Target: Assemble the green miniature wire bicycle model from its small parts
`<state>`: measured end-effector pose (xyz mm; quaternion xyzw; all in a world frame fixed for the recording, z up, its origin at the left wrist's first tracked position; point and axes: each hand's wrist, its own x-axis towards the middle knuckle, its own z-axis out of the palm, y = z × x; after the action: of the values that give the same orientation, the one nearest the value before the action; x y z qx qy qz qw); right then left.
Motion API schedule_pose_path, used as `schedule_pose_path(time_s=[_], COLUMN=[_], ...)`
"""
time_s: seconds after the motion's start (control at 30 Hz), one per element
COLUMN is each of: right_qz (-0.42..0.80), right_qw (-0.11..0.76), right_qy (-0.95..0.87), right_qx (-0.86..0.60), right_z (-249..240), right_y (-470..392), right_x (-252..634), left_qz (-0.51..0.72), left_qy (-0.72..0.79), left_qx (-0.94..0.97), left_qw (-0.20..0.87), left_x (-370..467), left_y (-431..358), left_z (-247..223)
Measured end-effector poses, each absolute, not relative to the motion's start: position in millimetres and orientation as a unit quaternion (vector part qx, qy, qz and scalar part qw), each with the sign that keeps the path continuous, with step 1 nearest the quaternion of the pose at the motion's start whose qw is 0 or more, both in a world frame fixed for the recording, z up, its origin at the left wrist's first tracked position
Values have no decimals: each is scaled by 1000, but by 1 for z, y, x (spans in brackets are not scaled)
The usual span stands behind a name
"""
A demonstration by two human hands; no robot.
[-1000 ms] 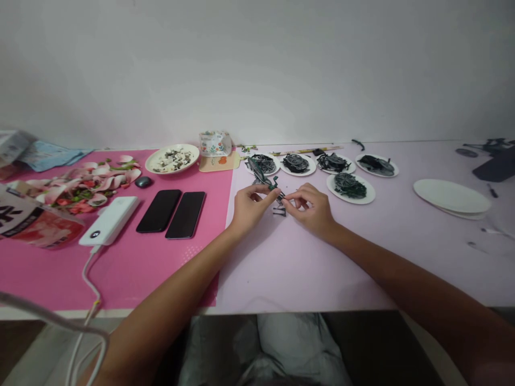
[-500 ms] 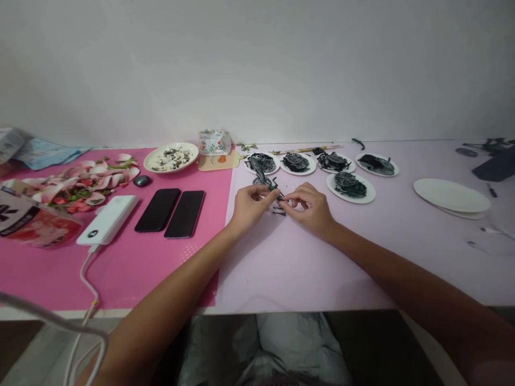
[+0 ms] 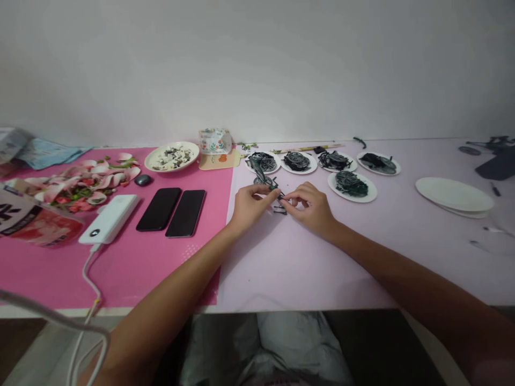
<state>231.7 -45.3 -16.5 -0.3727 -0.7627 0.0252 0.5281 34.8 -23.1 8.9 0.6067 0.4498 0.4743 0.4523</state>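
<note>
Just behind the row of small white plates, at the table's middle, both hands meet over a small dark green plastic model assembly (image 3: 260,170) with thin rods and a long narrow body. My left hand (image 3: 250,206) pinches it between thumb and fingers from the left. My right hand (image 3: 310,208) is closed too, its thumb and index fingertips pressed on a thin dark rod at the assembly's near right end. The fingers partly cover the assembly, so its exact kind is unclear. A thin dark piece (image 3: 280,213) shows on the table below the fingertips.
White plates of dark spoked wheels and parts, such as the nearest plate (image 3: 372,196), stand behind my right hand. Stacked white plates (image 3: 454,194) lie right. Two phones (image 3: 185,213), a white power bank (image 3: 109,219) and a bowl (image 3: 149,162) are left.
The view has shifted very slightly. Both hands keep their hold on the model pieces, with hardly any visible movement.
</note>
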Motion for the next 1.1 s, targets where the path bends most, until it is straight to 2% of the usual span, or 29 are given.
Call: schedule_pose_path(time_s=[0.37, 0.73, 1.1], right_qz=[38, -1, -136], right_qw=[526, 523, 505], right_qy=[-760, -769, -796], right_qx=[-381, -367, -305], right_z=[-16, -10, 3], right_y=[-44, -46, -45], right_x=[234, 236, 239], left_qz=[492, 517, 529], left_qy=[451, 467, 422], left_qx=[562, 492, 485], left_qw=[488, 523, 554], left_x=[37, 40, 36], left_y=[-29, -26, -25], left_z=[19, 21, 26])
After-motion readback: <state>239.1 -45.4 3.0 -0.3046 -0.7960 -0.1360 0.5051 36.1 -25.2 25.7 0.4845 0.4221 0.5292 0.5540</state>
